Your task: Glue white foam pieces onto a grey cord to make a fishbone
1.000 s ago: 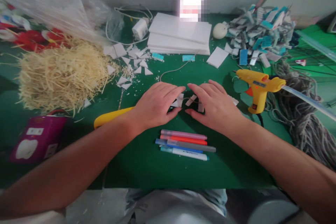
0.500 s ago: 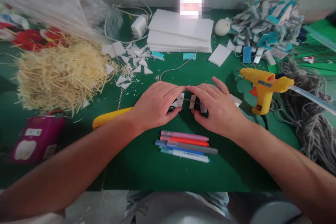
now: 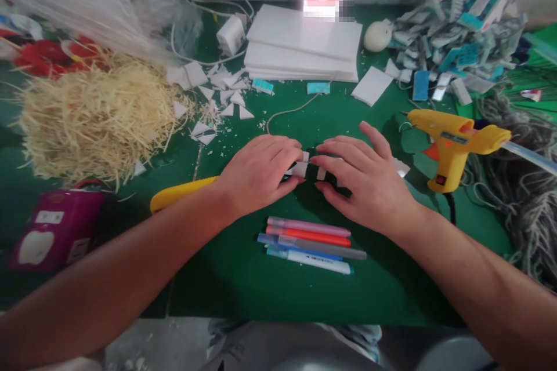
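Taking the row of felt-tip markers (image 3: 311, 237) as datum, I inspected the green tabletop (image 3: 304, 301) from left to right. Far left of the markers lay a purple box (image 3: 73, 211) bearing a white apple shape, with a heap of pale straw (image 3: 96, 127) beyond it. Closer to the markers I noted a yellow object (image 3: 183, 192), partly covered by the left forearm. The left hand (image 3: 263, 171) was just beyond the markers' left end, palm down, its curled fingers and thumb about a small white piece (image 3: 298, 170); I could not tell whether it gripped. A narrow gap separated the hands. Beyond the markers' right end, the right hand (image 3: 365, 177) was arched, one finger raised, thumb and fingertips about a second white piece (image 3: 321, 174); its grip I could not confirm. Well right of the markers were a yellow glue gun (image 3: 452, 153) and, past it, grey yarn (image 3: 535, 208).
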Demonstrator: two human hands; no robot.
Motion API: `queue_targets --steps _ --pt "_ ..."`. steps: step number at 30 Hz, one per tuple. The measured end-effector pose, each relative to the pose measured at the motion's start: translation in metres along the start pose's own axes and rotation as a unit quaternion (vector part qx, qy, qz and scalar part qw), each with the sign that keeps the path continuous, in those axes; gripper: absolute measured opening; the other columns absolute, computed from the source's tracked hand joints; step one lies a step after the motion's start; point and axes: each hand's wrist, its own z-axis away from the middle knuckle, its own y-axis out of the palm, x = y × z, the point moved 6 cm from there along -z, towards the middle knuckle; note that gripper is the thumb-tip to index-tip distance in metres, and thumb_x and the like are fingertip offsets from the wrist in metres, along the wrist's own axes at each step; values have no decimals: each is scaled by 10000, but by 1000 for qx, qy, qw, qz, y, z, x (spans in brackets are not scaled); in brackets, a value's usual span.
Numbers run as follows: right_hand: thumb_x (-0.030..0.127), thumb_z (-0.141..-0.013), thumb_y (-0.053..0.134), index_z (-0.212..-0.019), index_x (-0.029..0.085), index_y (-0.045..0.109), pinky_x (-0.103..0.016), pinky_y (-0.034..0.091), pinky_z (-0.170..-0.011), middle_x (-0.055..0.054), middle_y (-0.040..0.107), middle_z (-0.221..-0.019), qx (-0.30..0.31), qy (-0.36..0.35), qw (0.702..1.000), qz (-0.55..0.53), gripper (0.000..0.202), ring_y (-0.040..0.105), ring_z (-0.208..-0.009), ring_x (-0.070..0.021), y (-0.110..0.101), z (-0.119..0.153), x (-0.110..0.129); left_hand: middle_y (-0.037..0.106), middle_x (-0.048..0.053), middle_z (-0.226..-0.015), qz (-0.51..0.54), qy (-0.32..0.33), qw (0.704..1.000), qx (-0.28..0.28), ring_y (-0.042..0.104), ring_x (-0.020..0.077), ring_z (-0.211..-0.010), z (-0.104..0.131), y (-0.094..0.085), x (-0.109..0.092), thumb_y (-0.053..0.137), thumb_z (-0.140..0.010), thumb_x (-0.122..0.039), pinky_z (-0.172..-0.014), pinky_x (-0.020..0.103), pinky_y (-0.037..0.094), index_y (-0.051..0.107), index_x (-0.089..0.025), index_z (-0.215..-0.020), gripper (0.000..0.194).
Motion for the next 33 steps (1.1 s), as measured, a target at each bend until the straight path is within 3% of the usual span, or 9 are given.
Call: queue_targets --steps 12,18,28,33 --pt "221 -1100 664 -1294 257 826 -673 444 -1373 -73 872 -1345 14 11 1000 -4 255 804 -1305 -307 8 3 -6 839 174 -1331 -5 14 1000 1 803 303 -1280 1 2 -1 553 -1188 -302 -1103 431 648 734 -140 -1308 270" --pt "217 -1094 665 -1238 207 817 -655 469 -1352 -95 890 -1277 -10 -18 1000 7 210 829 -1248 -303 8 2 -4 842 161 -1287 -34 35 999 -9 807 292 -1240 1 2 -3 478 -1218 -321 -1087 420 644 743 -137 -1305 335" --pt "239 -1088 671 -1229 226 830 -678 462 -1354 -85 887 -1269 5 -18 1000 -3 212 825 -1232 -307 9 3 -4 848 180 -1226 -39 52 997 -42 821 292 -1168 1 0 -4 491 -1210 -307 -1039 418 664 728 -130 -1131 306" --pt "212 -1084 667 -1214 222 834 -684 474 -1346 -90 895 -1242 -16 -14 1000 -3 212 836 -1212 -311 6 2 0 846 152 -1230 -20 33 998 -44 827 272 -1133 2 -2 -4 506 -1200 -287 -1004 391 665 704 -138 -1224 250"
